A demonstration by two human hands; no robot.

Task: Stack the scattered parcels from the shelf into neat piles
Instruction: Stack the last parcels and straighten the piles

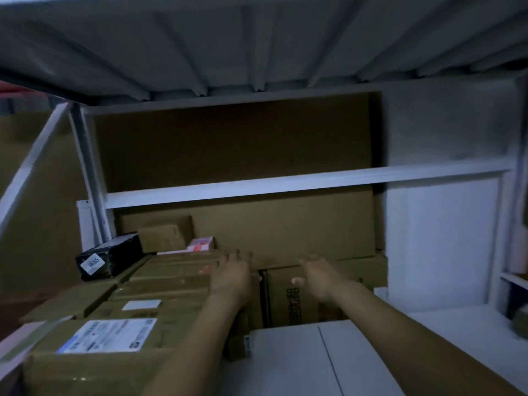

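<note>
Both my arms reach deep into a dim shelf bay. My left hand (233,271) lies with straight fingers over the far end of a row of brown cardboard parcels (168,277). My right hand (317,274) hovers open, fingers spread, above a brown parcel with printed lettering (288,298). Neither hand holds anything. A white parcel (288,358) lies near me under my right forearm. A brown parcel with a large white label (108,335) sits at the near left.
A black box with a white tag (110,257), a small brown box (161,237) and a pink pack (201,243) sit at the back left. Large cardboard sheets (234,144) line the back. A white crossbar (285,182) and the upper shelf's underside (257,38) bound the bay.
</note>
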